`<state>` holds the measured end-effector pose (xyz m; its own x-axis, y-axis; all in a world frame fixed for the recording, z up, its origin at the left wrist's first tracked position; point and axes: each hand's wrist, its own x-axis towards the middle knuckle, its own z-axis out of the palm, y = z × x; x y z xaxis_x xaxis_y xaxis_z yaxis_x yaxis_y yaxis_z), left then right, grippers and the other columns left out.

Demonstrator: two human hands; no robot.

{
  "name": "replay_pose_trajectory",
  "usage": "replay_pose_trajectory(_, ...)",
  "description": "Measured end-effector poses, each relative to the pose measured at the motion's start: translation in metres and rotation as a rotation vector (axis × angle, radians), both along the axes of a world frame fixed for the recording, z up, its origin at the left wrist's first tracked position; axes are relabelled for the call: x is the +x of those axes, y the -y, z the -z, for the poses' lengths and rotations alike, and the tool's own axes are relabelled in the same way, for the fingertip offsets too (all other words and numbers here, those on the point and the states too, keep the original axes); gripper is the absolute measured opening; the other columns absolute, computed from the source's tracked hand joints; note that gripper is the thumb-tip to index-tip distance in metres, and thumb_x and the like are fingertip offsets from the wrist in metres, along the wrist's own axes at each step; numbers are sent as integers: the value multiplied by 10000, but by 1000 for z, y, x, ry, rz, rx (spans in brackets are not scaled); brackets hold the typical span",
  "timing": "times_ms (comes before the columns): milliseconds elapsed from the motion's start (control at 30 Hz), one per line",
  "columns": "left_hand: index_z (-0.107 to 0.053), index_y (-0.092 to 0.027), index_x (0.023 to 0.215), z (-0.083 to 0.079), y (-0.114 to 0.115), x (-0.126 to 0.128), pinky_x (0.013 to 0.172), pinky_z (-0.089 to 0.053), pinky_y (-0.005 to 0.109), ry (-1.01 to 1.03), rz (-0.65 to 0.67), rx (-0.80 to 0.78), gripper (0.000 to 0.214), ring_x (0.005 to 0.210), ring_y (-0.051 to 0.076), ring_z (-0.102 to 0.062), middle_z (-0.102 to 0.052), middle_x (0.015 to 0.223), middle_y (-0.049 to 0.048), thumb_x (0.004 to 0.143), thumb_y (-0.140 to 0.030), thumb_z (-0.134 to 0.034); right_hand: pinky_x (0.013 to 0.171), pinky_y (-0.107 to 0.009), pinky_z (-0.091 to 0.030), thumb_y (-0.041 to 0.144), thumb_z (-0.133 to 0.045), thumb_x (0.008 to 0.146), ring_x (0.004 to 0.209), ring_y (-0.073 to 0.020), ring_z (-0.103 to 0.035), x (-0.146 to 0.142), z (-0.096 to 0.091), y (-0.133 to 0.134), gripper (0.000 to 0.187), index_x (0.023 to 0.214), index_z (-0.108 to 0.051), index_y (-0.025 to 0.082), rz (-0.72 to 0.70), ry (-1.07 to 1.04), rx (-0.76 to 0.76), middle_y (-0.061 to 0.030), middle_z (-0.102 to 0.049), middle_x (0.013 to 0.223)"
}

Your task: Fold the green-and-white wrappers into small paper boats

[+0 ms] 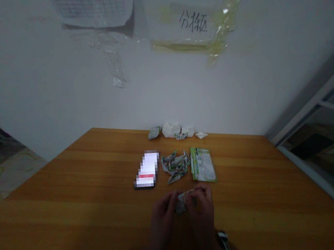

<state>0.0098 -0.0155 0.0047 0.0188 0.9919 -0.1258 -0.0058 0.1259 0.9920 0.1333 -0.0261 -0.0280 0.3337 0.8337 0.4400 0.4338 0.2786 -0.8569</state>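
Note:
Between my two hands, near the front of the wooden table [105, 219], is a small folded piece of printed paper [181, 203]. My left hand [163, 212] pinches its left side with thumb and fingers. On the other side, my right hand [201, 206] grips it too, its fingers bent over the top edge and partly hiding it. Just beyond the hands lies a crumpled, folded printed paper [176, 165]. To its right a flat green-and-white printed sheet [202, 164] rests on the table.
A phone [148, 167] with a lit, blurred screen lies left of the crumpled paper. Along the wall stand white folded papers [171, 129], a small printed folded piece [154, 132] and a little white one [201, 135]. A metal-looking object [223, 236] is by my right wrist.

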Motion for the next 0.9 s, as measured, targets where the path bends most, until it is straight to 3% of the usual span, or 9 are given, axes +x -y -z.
replay_pose_trajectory(233, -787, -198, 856, -4, 1, -2, 762, -547, 294, -3, 52, 52, 268, 836, 256, -717, -795, 879, 52, 788, -411, -640, 647, -261, -444, 233, -560, 877, 748, -168, -510, -1, 0, -1, 183, 697, -541, 202, -17, -73, 3, -4, -463, 815)
replay_pose_trajectory(400, -789, -226, 879, -6, 2, -1, 809, -560, 304, 119, 78, 11, 227, 885, 253, -723, -796, 921, 45, 735, -380, -705, 650, -262, -440, 234, -562, 871, 742, -163, -507, -4, -2, -1, 208, 670, -521, 200, -19, -133, -5, 2, -452, 808)
replay_pose_trajectory(533, -794, -222, 830, -4, 4, 1, 808, -566, 320, 160, -6, -32, 224, 858, 260, -728, -799, 899, 48, 690, -392, -749, 665, -271, -440, 258, -566, 870, 750, -167, -506, -8, -1, 1, 198, 688, -510, 203, -29, -190, -37, 3, -461, 807)
replay_pose_trajectory(767, -790, -209, 814, -6, 4, 1, 800, -560, 320, 160, -64, -62, 262, 859, 268, -722, -798, 883, 53, 666, -424, -765, 613, -262, -472, 376, -614, 837, 669, -152, -523, -15, -2, 3, 231, 891, -438, 236, -77, -540, -162, 37, -491, 764)
replay_pose_trajectory(900, -785, -197, 836, -5, 2, -1, 765, -559, 311, 128, -52, -57, 282, 839, 265, -719, -797, 865, 56, 699, -438, -737, 605, -259, -482, 445, -604, 827, 678, -155, -531, -12, -5, 1, 293, 948, -451, 226, -119, -573, -237, 31, -507, 769)
